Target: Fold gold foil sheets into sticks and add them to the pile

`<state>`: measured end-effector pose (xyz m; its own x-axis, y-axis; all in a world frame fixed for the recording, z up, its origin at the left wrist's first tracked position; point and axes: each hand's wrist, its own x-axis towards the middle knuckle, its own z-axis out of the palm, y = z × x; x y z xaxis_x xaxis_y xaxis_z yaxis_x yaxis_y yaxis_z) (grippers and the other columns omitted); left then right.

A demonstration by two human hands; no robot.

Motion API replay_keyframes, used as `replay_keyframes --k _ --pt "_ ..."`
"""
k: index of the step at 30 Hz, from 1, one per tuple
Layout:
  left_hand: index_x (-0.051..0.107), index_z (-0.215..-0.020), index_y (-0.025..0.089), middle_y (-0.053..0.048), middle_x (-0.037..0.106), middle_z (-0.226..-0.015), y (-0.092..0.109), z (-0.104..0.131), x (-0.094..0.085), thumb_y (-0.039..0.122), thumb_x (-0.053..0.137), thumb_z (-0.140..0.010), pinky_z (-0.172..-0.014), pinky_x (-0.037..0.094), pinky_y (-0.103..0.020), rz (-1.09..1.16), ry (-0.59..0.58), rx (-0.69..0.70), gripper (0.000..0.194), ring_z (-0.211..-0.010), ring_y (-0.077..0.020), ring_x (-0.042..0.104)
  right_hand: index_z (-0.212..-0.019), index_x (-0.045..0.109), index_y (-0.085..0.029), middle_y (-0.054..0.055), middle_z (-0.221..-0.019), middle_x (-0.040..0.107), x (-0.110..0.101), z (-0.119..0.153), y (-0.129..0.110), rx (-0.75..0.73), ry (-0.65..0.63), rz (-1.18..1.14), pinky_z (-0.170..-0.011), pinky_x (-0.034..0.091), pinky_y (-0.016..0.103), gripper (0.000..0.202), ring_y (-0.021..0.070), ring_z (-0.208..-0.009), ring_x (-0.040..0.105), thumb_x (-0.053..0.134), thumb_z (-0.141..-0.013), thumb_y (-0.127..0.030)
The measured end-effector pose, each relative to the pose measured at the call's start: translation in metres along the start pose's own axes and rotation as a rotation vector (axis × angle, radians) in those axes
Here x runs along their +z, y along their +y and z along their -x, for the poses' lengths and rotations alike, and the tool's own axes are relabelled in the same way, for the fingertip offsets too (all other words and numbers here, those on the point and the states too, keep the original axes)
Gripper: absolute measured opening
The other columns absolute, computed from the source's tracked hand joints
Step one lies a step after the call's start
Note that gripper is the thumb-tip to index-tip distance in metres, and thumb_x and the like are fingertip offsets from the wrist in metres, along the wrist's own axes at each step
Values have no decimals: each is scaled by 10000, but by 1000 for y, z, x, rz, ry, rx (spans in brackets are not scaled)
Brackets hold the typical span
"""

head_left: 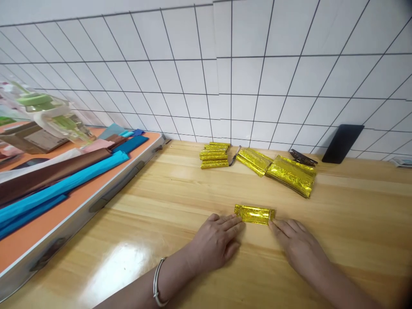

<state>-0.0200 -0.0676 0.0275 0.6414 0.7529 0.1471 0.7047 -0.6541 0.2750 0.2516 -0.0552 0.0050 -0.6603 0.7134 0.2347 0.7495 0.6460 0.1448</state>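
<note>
A narrow folded piece of gold foil paper (255, 214) lies crosswise on the wooden table, shiny and creased. At its left end is my left hand (217, 240), palm down, the stretched fingertips touching the foil and the thumb apart below them. My right hand (296, 242) has its fingers together on the foil's right end; its thumb is mostly hidden. Behind the piece lie a stack of wider gold foil sheets (292, 175) and a second flat gold bundle (254, 161). Several narrow folded gold strips (214, 157) are piled to their left.
Near the tiled wall are a pen (234, 156), a black claw-like clip (302, 158) and a leaning black phone (343, 143). At left, an orange-topped raised board (96, 189) carries blue and brown folded lengths (74, 178), a cardboard box (34, 137) and a green-lidded bottle (37, 102).
</note>
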Motion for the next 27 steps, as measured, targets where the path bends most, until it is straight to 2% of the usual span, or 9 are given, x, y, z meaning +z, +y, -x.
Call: replay_keyframes --k 4,7,10,12,15,18,21,27 --pt "419 -1306 230 -69 488 -1334 -3 2 0 300 476 -852 -909 365 -355 23 21 16 462 -1224 -203 446 -1082 620 -137 99 -901 648 -6 1 -5 -1 40 -91 -813 443 359 360 206 -874 534 415 -806 -34" --pt "495 -1228 239 -56 541 -1279 -8 1 3 292 454 -876 -941 348 -351 57 57 22 358 -1224 -180 449 -1038 638 -161 81 -819 634 -11 6 -21 -20 80 -169 -776 435 369 325 205 -801 529 403 -835 -65" --pt "592 -1042 225 -39 627 -1152 -12 -3 6 239 431 -895 -957 344 -332 104 114 -24 219 -1193 -152 481 -1101 605 -162 69 -843 645 -18 9 -43 -201 86 -267 -783 424 376 354 198 -781 533 385 -841 -66" --pt "604 -950 205 -42 666 -1053 -9 -6 7 223 415 -905 -954 354 -329 114 144 -71 195 -1156 -148 514 -1095 602 -148 76 -886 657 -22 9 -56 -309 145 -301 -801 416 383 342 204 -810 543 364 -857 -86" --pt "588 -910 187 -63 663 -1040 3 -9 7 292 446 -899 -955 366 -363 70 153 -129 177 -1153 -186 512 -1036 622 -159 67 -862 667 -24 7 -67 -328 238 -318 -784 418 364 330 200 -806 552 328 -890 -118" --pt "560 -973 171 -106 580 -1192 18 -7 9 440 522 -840 -984 357 -408 10 133 -158 302 -1212 -242 449 -1020 624 -155 69 -875 671 -22 7 -70 -324 273 -314 -772 422 356 321 196 -806 557 332 -892 -123" --pt "503 -1115 148 -137 491 -1295 28 -4 13 514 530 -809 -1027 332 -402 -28 104 -186 478 -1257 -252 395 -1032 619 -148 76 -864 672 -20 10 -70 -328 273 -309 -774 425 360 316 196 -806 562 345 -879 -108" --pt "460 -1186 131 -152 403 -1374 29 2 17 570 477 -809 -1082 252 -414 -61 60 -181 579 -1319 -277 296 -1057 613 -163 78 -872 676 -17 14 -69 -321 236 -323 -808 425 374 322 207 -842 571 360 -866 -109"
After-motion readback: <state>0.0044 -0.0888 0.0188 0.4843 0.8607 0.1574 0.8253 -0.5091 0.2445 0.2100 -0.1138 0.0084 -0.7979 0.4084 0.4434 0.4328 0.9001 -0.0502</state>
